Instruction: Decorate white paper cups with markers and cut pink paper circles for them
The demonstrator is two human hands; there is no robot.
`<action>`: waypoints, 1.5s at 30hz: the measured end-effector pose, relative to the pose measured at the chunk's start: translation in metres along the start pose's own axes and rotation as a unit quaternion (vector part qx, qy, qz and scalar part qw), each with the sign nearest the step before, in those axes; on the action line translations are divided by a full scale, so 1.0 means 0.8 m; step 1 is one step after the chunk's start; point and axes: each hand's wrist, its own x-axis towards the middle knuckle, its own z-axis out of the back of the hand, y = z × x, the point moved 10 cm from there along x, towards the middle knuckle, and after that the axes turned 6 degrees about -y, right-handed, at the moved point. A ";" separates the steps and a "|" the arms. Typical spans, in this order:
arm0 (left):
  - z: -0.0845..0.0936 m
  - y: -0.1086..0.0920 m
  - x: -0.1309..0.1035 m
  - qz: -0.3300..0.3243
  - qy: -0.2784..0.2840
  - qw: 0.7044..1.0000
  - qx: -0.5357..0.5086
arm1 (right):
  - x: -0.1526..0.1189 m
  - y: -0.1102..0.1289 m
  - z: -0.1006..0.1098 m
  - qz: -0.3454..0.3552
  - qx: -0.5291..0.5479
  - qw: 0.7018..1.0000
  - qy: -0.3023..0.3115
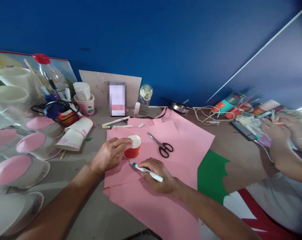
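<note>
One red-and-white round paper cup (132,152) on pink paper (166,206), one white teal-collared plastic marker (147,171).
The left hand (112,155) lays bunched fingers against the cup's top; whether they grip, I cannot tell. The right hand (157,175) has fingers closed round the marker, near one pair of black-handled steel scissors (161,145).

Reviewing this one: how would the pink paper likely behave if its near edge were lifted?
The pink paper would probably bend and droop, being thin and broad. The scissors lying on it would likely slide. It may not lift as one piece, since overlapping edges show near its left side.
</note>
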 end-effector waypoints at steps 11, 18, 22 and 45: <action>0.004 -0.003 0.005 0.002 -0.002 1.000 -0.027 | -0.005 -0.007 -0.027 0.036 -0.021 0.999 0.003; 0.002 -0.001 0.003 0.010 0.005 0.999 -0.035 | -0.008 -0.013 -0.037 0.035 -0.022 0.999 0.023; 0.003 -0.001 0.003 0.014 0.003 0.999 -0.037 | -0.008 -0.016 -0.039 0.034 -0.027 0.999 0.024; 0.003 -0.001 0.000 0.006 -0.003 0.999 -0.032 | -0.011 -0.021 -0.046 0.021 -0.067 0.997 0.035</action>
